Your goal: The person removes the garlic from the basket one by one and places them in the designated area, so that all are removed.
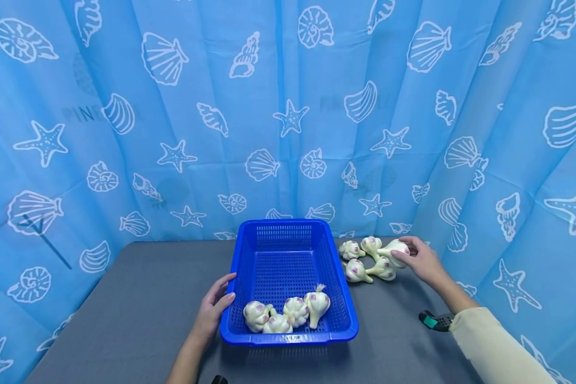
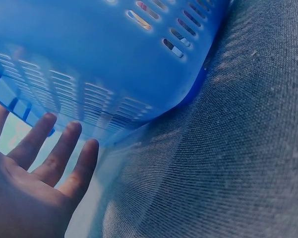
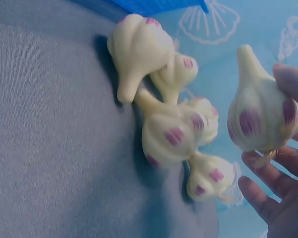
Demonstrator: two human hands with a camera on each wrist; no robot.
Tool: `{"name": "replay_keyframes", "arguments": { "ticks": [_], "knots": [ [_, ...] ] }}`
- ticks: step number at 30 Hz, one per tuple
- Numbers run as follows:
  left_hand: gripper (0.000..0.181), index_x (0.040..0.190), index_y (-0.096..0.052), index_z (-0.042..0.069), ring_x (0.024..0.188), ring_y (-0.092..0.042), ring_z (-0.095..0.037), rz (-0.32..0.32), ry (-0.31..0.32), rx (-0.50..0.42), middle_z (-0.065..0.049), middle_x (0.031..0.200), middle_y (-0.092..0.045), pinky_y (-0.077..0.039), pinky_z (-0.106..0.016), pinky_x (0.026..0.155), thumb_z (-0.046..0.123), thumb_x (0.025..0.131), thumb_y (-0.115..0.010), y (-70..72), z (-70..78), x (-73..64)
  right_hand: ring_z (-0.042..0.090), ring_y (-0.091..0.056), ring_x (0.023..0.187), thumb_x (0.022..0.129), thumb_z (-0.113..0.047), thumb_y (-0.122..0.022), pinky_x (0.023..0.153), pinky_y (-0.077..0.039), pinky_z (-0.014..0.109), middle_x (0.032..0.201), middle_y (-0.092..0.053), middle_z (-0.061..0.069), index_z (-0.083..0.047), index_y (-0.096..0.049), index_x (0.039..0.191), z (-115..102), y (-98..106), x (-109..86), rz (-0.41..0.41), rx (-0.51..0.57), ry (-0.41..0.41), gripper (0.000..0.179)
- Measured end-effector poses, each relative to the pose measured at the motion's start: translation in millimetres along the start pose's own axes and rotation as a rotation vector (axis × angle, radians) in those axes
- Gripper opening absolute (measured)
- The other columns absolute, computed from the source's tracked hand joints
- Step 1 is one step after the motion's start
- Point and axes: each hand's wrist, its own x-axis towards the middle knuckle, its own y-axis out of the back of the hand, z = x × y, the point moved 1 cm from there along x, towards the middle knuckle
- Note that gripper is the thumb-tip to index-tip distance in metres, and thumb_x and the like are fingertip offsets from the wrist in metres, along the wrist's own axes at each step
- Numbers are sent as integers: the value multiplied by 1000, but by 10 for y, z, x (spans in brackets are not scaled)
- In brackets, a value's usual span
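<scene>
My right hand [image 1: 423, 262] holds a garlic bulb [image 3: 260, 116] between thumb and fingers, its stem pointing away from the palm. Beside and below it, several more garlic bulbs [image 3: 171, 134] lie in a cluster on the table. My left hand [image 1: 210, 310] rests at the left rim of a blue plastic basket [image 1: 342, 288]. In the left wrist view, its fingers [image 2: 59, 153] are extended and spread by the basket's slotted wall. Several garlic bulbs [image 1: 296, 311] lie at the near end inside the basket.
The grey table [image 1: 158, 298] reaches back to a blue curtain [image 1: 288, 133] printed with white shells and starfish. A black and teal object [image 1: 434, 321] lies by the right forearm. Part of another black object [image 1: 219, 380] shows at the bottom edge.
</scene>
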Motion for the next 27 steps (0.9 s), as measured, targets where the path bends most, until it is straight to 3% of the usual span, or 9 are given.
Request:
{"name": "replay_keyframes", "arguments": {
  "ticks": [14,27],
  "knots": [
    [46,142,-47,9,127,-44,-45,1,-5,12,-26,144,-42,-42,-60,94,16,97,-53,-10,22,-3,51,-49,114,94,-35,-64,89,-43,56,126,-48,38,14,-39,134,359,50,-36,88,-63,-130,68],
    [45,141,-48,7,123,-47,-44,0,-10,-15,-25,141,-46,-44,-56,93,12,96,-54,8,-19,24,52,-44,116,91,-29,-65,92,-39,57,132,-41,39,16,-35,135,563,35,-81,81,-118,-254,69]
  ]
}}
